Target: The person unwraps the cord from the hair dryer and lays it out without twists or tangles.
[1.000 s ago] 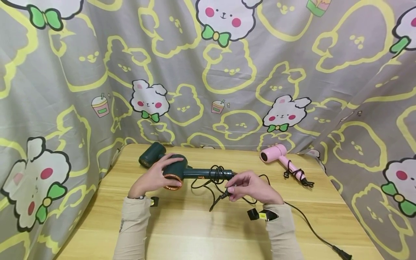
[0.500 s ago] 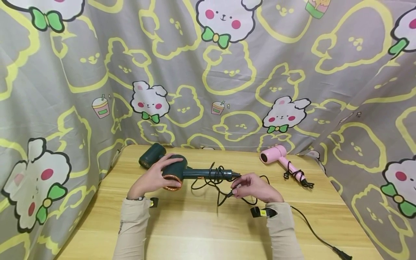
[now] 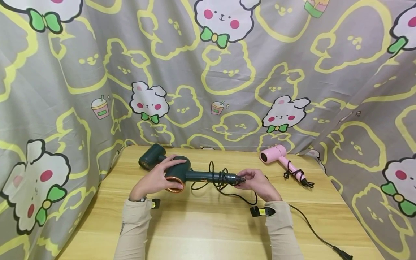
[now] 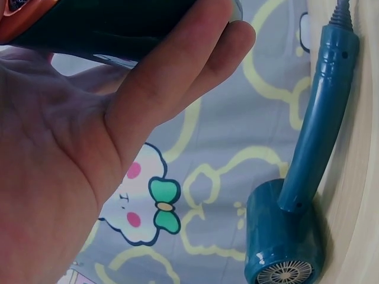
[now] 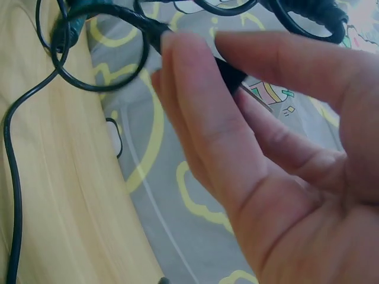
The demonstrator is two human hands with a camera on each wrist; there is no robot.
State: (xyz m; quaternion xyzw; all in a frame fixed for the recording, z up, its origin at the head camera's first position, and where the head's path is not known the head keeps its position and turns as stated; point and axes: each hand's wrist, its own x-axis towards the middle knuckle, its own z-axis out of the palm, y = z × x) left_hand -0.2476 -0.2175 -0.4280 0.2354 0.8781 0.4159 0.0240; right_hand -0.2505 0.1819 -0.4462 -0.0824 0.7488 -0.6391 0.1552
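My left hand (image 3: 152, 182) grips the round head of a dark green hair dryer (image 3: 203, 176) with a copper-coloured rim, thumb near the rim and fingers over the top. Its handle points right, with a black cord (image 3: 223, 177) looped around it. Just past the handle's end, my right hand (image 3: 258, 185) pinches the cord's black plug (image 5: 230, 77) between thumb and fingers. A loop of cord runs from the plug in the right wrist view. The left wrist view shows the held dryer's dark body at the top, partly hidden by the fingers.
A second green hair dryer (image 3: 152, 156) lies at the back left, partly behind the held one. At the back right is a pink hair dryer (image 3: 274, 153) with its cord wrapped on. Another plug (image 3: 342, 252) lies at the front right. Patterned curtains (image 3: 188, 72) surround the wooden table (image 3: 201, 231).
My right hand has drawn the plug end up and close to the handle's end, and another loop stands around the handle. The held dryer has shifted slightly right; the left grip stays the same.
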